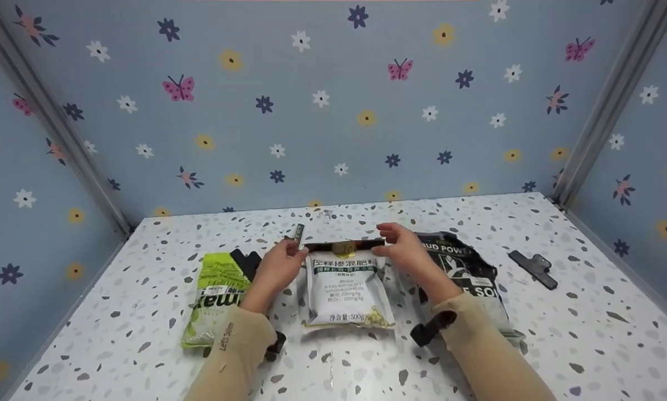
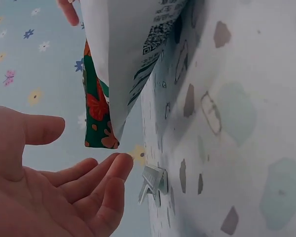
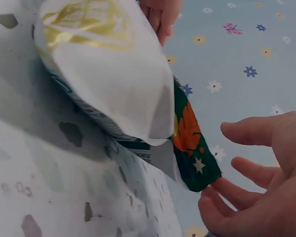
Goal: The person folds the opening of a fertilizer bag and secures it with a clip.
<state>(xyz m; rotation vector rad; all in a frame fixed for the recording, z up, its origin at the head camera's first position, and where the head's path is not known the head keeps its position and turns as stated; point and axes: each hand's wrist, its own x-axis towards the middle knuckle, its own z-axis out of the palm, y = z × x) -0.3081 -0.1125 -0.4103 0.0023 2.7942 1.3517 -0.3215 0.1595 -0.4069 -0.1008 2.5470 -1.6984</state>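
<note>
A white fertilizer bag (image 1: pixel 344 289) with printed text lies in the middle of the table, its top edge folded into a dark band (image 1: pixel 328 246). In the wrist views this fold shows as green with orange flowers (image 2: pixel 97 106). At the bag's upper left corner is my left hand (image 1: pixel 280 264), thumb and fingers spread apart in the left wrist view. My right hand (image 1: pixel 406 250) is at the upper right corner, fingers loosely bent, fingertips right at the corner of the green fold (image 3: pixel 190 148) in the right wrist view. Neither hand grips the bag.
Left of it lies a lime-green bag (image 1: pixel 205 306) with a black clip (image 1: pixel 246 263) on it. A black soil bag (image 1: pixel 461 267) is partly behind the right forearm. Another black clip (image 1: pixel 534 268) lies far right. Behind the left fingers stands a small clip (image 1: pixel 299 233).
</note>
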